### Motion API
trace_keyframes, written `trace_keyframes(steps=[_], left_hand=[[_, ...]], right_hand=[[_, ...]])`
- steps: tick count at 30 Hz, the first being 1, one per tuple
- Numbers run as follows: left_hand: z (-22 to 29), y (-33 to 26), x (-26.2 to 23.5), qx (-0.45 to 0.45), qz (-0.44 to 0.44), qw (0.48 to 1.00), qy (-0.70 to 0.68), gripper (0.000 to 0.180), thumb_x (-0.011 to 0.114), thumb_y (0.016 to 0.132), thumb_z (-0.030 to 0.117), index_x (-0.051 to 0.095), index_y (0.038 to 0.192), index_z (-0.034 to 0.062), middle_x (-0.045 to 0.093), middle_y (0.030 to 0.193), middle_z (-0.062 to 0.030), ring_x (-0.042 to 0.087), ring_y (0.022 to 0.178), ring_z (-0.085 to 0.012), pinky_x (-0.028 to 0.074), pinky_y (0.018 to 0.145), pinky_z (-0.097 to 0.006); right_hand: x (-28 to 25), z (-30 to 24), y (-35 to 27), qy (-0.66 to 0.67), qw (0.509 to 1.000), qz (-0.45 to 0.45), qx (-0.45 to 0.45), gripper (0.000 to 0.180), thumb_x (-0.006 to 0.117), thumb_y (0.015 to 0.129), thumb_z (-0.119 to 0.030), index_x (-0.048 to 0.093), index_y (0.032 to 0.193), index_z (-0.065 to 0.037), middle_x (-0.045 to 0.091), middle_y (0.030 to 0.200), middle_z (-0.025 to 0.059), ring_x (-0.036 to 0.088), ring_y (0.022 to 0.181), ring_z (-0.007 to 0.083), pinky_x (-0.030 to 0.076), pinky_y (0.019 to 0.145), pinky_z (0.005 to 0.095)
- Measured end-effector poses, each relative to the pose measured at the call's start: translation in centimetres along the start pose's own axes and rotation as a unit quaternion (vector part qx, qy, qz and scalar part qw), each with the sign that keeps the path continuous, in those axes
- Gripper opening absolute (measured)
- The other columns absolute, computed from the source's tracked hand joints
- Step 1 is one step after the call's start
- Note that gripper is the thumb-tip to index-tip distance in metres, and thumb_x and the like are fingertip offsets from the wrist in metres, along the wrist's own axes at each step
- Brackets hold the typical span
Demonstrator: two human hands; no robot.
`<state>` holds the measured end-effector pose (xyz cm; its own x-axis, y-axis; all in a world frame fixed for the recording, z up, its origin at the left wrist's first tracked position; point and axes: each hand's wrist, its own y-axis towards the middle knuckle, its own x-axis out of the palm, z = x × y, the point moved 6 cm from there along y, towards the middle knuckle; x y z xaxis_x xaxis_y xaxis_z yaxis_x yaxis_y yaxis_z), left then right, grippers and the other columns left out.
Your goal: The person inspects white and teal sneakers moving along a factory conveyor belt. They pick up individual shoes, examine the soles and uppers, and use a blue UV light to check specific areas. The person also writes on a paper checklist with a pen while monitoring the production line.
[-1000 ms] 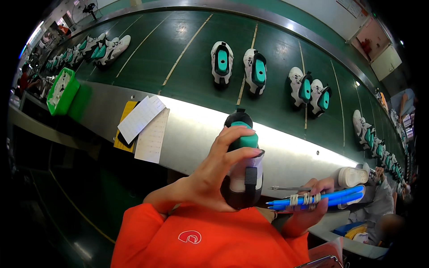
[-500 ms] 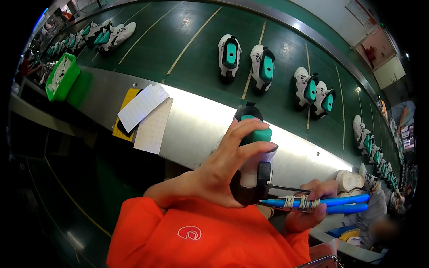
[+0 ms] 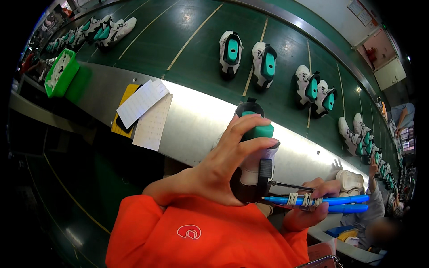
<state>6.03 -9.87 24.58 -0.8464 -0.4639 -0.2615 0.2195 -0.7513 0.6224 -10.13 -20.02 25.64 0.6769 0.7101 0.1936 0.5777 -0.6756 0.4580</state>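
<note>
A: Markings?
B: White line emblem (image 3: 189, 232) on the orange shirt (image 3: 178, 248). White sheet (image 3: 143, 103) on the ledge (image 3: 192, 134) has rows of writing, too small to read. Same for the wall notice (image 3: 359, 10).
A: Where's the shoe (image 3: 249, 177), and which way?
B: In the left hand (image 3: 216, 169), in front of the shirt by the ledge's near edge. Heel and black heel strip (image 3: 265, 169) face the wearer, opening up. Long axis runs away toward the green belt (image 3: 192, 85); toe mostly hidden.
A: Fingers?
B: Left wraps the shoe, fingertips on the green block (image 3: 264, 131) in its opening. Right hand (image 3: 313, 210) grips banded blue pens (image 3: 346, 199) plus a thin dark rod (image 3: 292, 186), tip at the strip; contact unclear.
</note>
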Motion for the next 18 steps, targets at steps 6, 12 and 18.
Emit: trace_keyframes(steps=[6, 12, 18], left_hand=[[0.0, 0.0, 0.0, -0.003, -0.005, 1.000, 0.003, 0.087, 0.081, 0.052, 0.022, 0.035, 0.125, 0.0115, 0.029, 0.128, -0.0189, 0.029, 0.121, -0.0403, 0.021, 0.101, -0.051], [-0.1, -0.2, -0.2, -0.011, -0.002, 1.000, -0.009, 0.088, 0.081, 0.050, 0.021, 0.036, 0.125, 0.0109, 0.028, 0.129, -0.0185, 0.029, 0.121, -0.0401, 0.024, 0.099, -0.050], [-0.3, 1.0, -0.2, -0.011, -0.009, 1.000, -0.022, 0.091, 0.083, 0.048, 0.017, 0.036, 0.125, 0.0093, 0.028, 0.129, -0.0180, 0.029, 0.121, -0.0370, 0.031, 0.097, -0.042]], right_hand=[[0.1, 0.1, 0.1, 0.018, 0.999, -0.018, -0.027, 0.038, 0.055, 0.085, -0.036, 0.042, 0.080, -0.001, 0.050, 0.058, 0.0105, 0.046, 0.041, 0.0109, 0.037, 0.037, 0.0203], [0.3, 0.0, 0.2, 0.006, 1.000, -0.008, 0.014, 0.040, 0.061, 0.082, -0.037, 0.045, 0.078, -0.001, 0.053, 0.059, 0.0126, 0.051, 0.046, 0.0154, 0.042, 0.042, 0.0246], [2.0, -2.3, 3.7, -0.068, 0.981, -0.180, -0.005, 0.030, 0.058, 0.080, -0.029, 0.052, 0.084, 0.001, 0.055, 0.065, 0.0129, 0.050, 0.049, 0.0167, 0.039, 0.046, 0.0257]])
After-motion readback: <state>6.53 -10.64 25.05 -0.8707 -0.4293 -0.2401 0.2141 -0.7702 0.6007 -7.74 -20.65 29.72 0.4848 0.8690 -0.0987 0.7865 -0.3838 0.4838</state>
